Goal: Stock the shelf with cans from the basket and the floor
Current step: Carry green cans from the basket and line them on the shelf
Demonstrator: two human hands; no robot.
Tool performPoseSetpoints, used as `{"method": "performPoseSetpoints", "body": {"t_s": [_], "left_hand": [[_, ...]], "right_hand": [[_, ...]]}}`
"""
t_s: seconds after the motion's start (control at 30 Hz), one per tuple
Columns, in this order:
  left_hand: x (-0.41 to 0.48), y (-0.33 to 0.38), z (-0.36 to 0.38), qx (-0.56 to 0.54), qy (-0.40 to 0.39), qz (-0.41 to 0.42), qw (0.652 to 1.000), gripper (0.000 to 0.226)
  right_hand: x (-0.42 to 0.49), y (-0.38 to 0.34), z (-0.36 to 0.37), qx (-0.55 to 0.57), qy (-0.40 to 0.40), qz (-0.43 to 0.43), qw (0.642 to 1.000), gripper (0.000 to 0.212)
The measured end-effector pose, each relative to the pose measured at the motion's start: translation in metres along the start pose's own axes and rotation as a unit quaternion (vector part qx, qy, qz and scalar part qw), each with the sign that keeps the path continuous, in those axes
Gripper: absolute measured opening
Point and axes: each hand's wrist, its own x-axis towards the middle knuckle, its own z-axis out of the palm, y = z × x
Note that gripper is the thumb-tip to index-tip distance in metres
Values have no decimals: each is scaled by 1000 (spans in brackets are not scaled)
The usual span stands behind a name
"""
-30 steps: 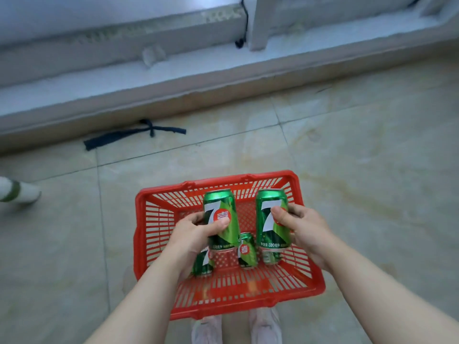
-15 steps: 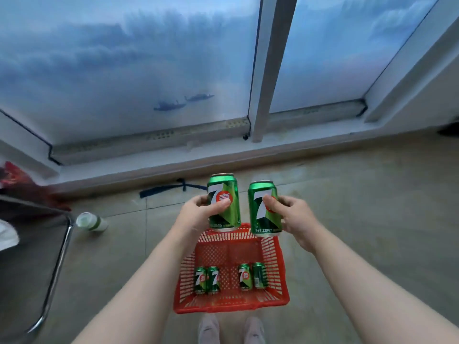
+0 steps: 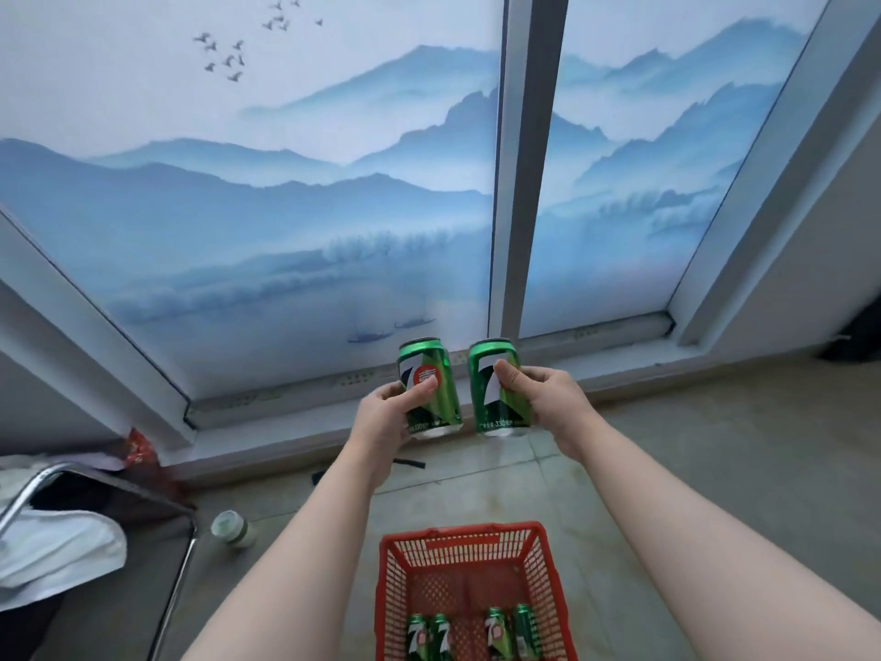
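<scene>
Taking the red basket [image 3: 543,555] on the floor as the landmark: far to its left stands a chair with a metal frame [image 3: 28,489], a white cloth [image 3: 52,551] draped over its seat. Nearer the basket, still on its left, a small white bottle [image 3: 233,529] with a green band lies on the tiled floor [image 3: 715,460].

Above the basket and a little left of its centre, the left hand [image 3: 381,422] is raised in front of the window sill, its fingers wrapped around 1 upright green can [image 3: 436,374], the thumb pressed on the red circle of the label. Just beside it, above the basket's middle, the right hand [image 3: 548,403] grips a 2nd green can [image 3: 505,403], also upright, thumb on its front. The 2 cans are close side by side with a narrow gap between them.

Inside the basket, at its near end, 4 more green cans [image 3: 476,634] stand in 2 pairs.

Beyond the basket, a dark strap [image 3: 410,463] lies on the floor by the sill, partly hidden by the left arm. Behind everything rises a window [image 3: 286,207] covered with a blue mountain scene, split by a pale upright frame.
</scene>
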Motion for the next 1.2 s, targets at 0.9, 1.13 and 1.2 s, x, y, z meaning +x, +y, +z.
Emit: {"method": "performPoseSetpoints", "body": {"t_s": [0.9,1.13,1.2], "left_hand": [[-75,58,-158,-69,160,95,980,46],[-143,30,-205,-127,308,128,934,89],[-168,21,-207,-146,346,133,917,62]], "right_hand": [[-9,-67,172,-26,-184,-51,981,62],[-33,-57,240,-70,-321,-48,943,74],[-47,-54,255,-84,-365,-47,926,68]]}}
